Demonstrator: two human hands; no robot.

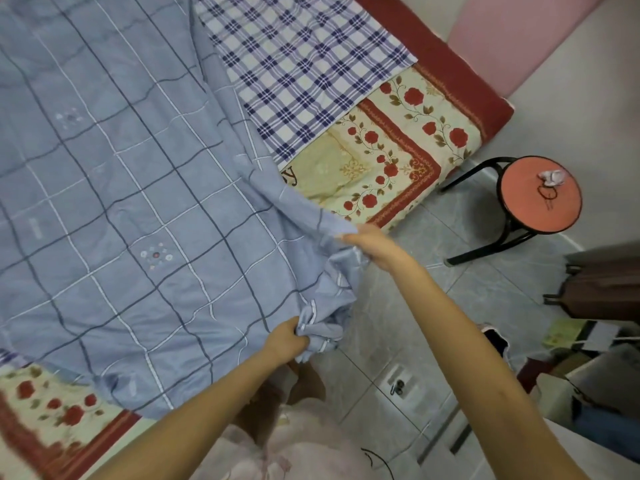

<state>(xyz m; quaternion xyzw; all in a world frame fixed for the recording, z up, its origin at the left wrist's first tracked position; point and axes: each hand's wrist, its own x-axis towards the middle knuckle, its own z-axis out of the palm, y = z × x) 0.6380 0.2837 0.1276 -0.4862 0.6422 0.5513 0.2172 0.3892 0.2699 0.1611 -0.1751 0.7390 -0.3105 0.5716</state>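
Observation:
A large light-blue checked sheet (pixel 121 202) lies spread over the bed, its near right corner bunched up off the bed's edge. My left hand (pixel 285 341) grips the lower part of that bunch in a fist. My right hand (pixel 370 245) holds the sheet's edge higher up, near the bed's corner, with the cloth gathered between the two hands. Under the blue sheet lie a blue-and-white plaid cloth (pixel 304 74) and a cream quilt with red roses (pixel 388 147).
A round red-topped stool (pixel 540 195) with black legs stands on the grey tiled floor (pixel 398 323) to the right of the bed. Bags, boxes and clutter (pixel 595 327) crowd the right edge. A pink panel (pixel 512 32) stands at the top right.

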